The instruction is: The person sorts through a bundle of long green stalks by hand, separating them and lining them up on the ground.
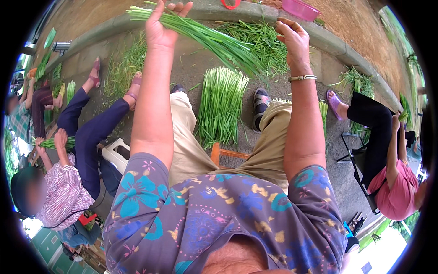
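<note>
My left hand [162,25] is raised at the top, closed around a bunch of long green leafy stalks [205,39] with pale ends at the left, slanting down to the right. My right hand [292,36] is up to the right of the bunch, its fingers curled and pinched; what they hold, if anything, is too small to make out. Between my legs, on the pavement, lies a thick pile of stalks [219,100], pale ends away from me. Beyond it is a loose heap of green leaves [255,45] along the curb.
A person in a patterned shirt [64,192] sits at left holding stalks, others behind. A person in pink [394,192] sits at right on a folding chair. A pink basin [301,9] lies beyond the concrete curb [346,52]. A white plastic object [116,155] stands left of my leg.
</note>
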Motion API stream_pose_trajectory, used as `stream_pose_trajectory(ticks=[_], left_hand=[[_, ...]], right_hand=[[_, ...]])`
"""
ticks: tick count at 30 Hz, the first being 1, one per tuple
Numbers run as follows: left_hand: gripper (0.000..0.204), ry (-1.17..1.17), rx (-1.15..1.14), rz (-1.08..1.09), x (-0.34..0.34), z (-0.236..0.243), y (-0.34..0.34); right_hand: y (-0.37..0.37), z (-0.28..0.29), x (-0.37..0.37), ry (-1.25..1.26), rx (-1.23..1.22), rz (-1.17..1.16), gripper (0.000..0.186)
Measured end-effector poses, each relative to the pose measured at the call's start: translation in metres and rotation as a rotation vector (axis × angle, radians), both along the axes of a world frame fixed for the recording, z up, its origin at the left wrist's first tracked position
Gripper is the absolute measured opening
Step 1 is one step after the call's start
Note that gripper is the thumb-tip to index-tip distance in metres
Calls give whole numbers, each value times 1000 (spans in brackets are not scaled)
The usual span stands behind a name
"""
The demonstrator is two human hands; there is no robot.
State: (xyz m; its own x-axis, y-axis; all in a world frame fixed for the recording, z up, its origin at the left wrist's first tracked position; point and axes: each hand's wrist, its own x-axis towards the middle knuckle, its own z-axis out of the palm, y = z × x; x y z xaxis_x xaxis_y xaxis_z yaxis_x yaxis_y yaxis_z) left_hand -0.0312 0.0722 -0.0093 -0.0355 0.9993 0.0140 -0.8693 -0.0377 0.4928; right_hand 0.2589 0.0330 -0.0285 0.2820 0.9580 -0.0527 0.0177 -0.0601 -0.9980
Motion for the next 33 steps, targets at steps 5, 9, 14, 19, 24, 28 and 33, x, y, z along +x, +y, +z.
stream_pose_trajectory(ticks=[5, 9, 14, 19, 24, 28, 33], left_hand=[[23, -139, 25, -202, -23, -23, 11], [19, 99, 15, -297, 24, -16, -4], [28, 187, 96, -556, 53, -18, -23], [29, 177, 187, -727, 64, -17, -33], [32, 306, 184, -821, 72, -14, -39], [33, 422, 117, -893, 82, -17, -50], [27, 422, 65, -925, 90, -21, -54]], right_hand=[[0, 2, -12, 30, 55, 62, 19], [-2, 5, -13, 79, 40, 101, 19], [-4, 6, -24, 91, 57, 181, 20], [-7, 9, -23, 124, 79, 175, 19], [-11, 13, -19, 168, 138, 199, 21], [-18, 20, -34, 248, 138, 316, 25], [-25, 27, -39, 277, -36, 460, 21]])
